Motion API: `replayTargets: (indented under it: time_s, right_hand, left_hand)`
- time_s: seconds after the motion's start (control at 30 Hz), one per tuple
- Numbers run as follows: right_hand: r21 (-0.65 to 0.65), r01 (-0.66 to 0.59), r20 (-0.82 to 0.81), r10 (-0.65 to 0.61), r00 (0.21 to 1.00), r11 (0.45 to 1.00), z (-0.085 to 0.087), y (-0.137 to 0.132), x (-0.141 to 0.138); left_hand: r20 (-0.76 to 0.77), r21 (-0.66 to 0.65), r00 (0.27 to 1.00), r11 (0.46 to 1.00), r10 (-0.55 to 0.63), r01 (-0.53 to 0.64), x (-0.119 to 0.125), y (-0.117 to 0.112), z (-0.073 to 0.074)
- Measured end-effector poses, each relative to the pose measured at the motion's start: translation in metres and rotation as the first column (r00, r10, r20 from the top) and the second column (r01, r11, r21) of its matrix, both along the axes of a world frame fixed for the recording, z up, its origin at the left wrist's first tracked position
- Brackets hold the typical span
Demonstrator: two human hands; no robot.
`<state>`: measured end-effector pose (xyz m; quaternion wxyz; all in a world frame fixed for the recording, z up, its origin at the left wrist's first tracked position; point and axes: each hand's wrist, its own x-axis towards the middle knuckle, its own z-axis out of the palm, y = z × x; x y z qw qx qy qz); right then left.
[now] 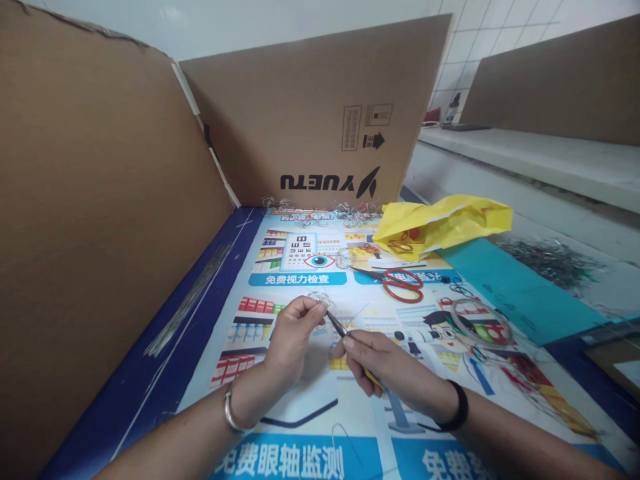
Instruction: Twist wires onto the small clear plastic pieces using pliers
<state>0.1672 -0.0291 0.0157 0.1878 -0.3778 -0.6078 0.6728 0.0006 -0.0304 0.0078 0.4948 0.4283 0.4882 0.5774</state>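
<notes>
My left hand [293, 337] pinches a small tangle of thin wire [320, 297] between thumb and fingertips. In my right hand [387, 363] is a pair of pliers [337, 325], thin jaws pointing up and left to the wire by my left fingertips. Part of the pliers' yellow handle shows below the palm. Whether the jaws grip the wire is too small to tell. Beyond my hands lie red-handled scissors [403, 285], with a small wire shape [344, 259] near their blade tips.
Tall cardboard panels [300, 127] stand at the back and left. A printed poster [280, 413] covers the table. Straight wires [187, 300] lie at left. At right are a yellow bag [450, 217], a wire coil [483, 322] and a heap of wire pieces [547, 263].
</notes>
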Motion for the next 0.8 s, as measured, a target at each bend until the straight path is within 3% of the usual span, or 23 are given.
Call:
replayTargets:
  time_s: [0.27, 0.8]
  right_hand:
    - [0.025, -0.001, 0.037, 0.001, 0.999, 1.0, -0.014, -0.001, 0.002]
    - [0.04, 0.012, 0.034, -0.013, 0.999, 0.999, -0.018, -0.001, 0.002]
  left_hand:
    - [-0.005, -0.006, 1.0, 1.0, -0.007, 0.007, 0.0, -0.001, 0.0]
    - [-0.016, -0.021, 1.0, 1.0, 0.005, -0.006, 0.0, 0.0, 0.0]
